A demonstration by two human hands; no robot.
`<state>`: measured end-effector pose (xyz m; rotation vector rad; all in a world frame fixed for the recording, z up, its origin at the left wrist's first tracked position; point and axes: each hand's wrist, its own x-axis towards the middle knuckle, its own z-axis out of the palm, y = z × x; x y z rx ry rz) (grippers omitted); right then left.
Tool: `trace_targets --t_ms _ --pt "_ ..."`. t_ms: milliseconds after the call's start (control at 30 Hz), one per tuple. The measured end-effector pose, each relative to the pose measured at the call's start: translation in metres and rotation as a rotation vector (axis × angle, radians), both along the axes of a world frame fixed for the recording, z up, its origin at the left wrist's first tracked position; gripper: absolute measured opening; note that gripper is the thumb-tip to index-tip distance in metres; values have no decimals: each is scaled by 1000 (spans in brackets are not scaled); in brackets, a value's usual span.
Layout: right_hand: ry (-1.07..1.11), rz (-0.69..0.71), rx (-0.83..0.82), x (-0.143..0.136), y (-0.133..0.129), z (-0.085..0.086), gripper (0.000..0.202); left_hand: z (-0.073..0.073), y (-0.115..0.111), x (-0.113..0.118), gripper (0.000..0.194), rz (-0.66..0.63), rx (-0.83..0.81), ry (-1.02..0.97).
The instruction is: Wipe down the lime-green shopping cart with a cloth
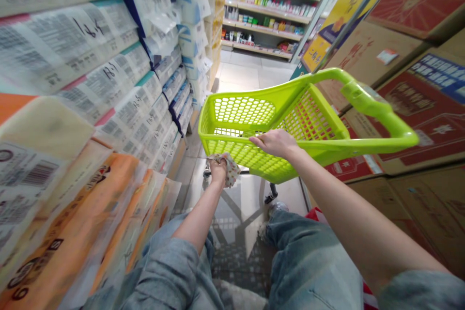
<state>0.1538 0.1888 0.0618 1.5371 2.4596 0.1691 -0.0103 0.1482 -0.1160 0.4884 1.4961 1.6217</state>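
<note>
A lime-green plastic shopping cart stands crosswise in the aisle in front of me, its handle toward the right. My right hand is closed over the near rim of its basket, about midway along. Low at the cart's left end, my left hand is closed on a pale cloth with small coloured spots. The cloth lies against or very near the basket's outer side; whether it touches cannot be made out. Part of the cloth is hidden by my fingers.
Stacked white paper packs and orange packs line the left side closely. Cardboard cartons are piled on the right. Shelves of small bottles and boxes stand at the far end, beyond the tiled floor. A cart wheel is near my shoe.
</note>
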Motion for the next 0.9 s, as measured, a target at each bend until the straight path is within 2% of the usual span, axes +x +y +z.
trace_targets --t_ms 167,367,633,900 --pt "1 -11 16 1 1 -1 77 -1 0 10 20 -22 33 -1" --pt "0 -21 6 0 1 -1 76 -3 2 19 36 -64 51 -54" --pt "4 7 15 -3 -2 0 78 3 12 37 33 14 20 -238" --pt "5 6 31 -3 1 -2 80 4 10 34 38 56 41 -134"
